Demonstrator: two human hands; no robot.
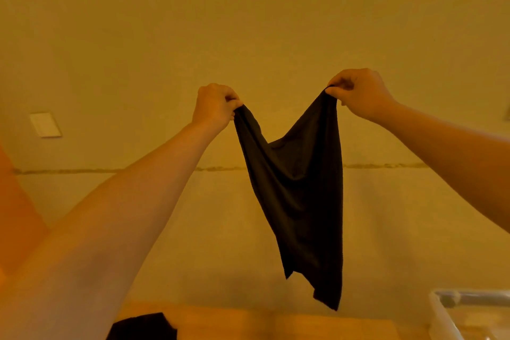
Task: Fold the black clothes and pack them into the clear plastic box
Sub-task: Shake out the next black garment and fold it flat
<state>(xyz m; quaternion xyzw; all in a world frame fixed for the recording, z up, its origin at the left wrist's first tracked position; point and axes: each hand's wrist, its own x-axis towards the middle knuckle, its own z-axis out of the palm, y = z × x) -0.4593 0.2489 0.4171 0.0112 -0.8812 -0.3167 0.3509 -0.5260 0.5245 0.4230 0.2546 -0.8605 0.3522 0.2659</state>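
While both arms reach up and forward, the left hand (214, 106) and right hand (358, 92) each pinch a top corner of a black garment (296, 188), every grip curled tight on the cloth. It hangs free in the air before the wall (248, 22), sagging between the hands. Below the garment, another black cloth (143, 326) lies on the table (276, 323), cut off by the frame edge. Right of the garment's hem, only a corner of the clear plastic box (441, 320) shows. A pale wall plate (45, 124) sits far left of the garment.
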